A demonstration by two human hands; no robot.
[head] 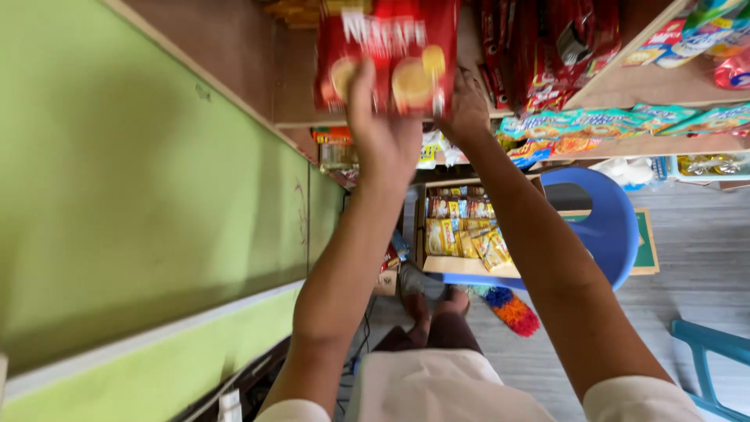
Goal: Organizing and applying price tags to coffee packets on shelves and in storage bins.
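Two hands are up at the wooden shelf (312,121), both on the same big red packet (387,51) with round yellow pictures on its front. The left hand (383,129) lies flat against the front of the packet, fingers stretched upward over it and thumb spread. The right hand (466,105) grips the packet's right lower edge, fingers curled behind it where I cannot see them. The packet stands upright at the front lip of the shelf, just beside more red bags (539,55) packed tightly to its right.

Below, a cardboard box (461,234) of small yellow sachets rests on a blue plastic chair (605,227). A rainbow-coloured duster (509,309) lies on the grey floor near the person's feet. Further right, lower shelves carry turquoise and orange snack packs (594,125). A green wall (141,195) runs along the left.

From where I stand, the risk looks plain enough. The packet is held high, and the left hand only presses on it rather than wrapping round it, so most of the hold depends on the right hand at one edge. If that grip loosens, I judge that the packet would tip forward off the lip and drop toward the box and chair underneath. The neighbouring red bags sit so close that a nudge could drag one out too.
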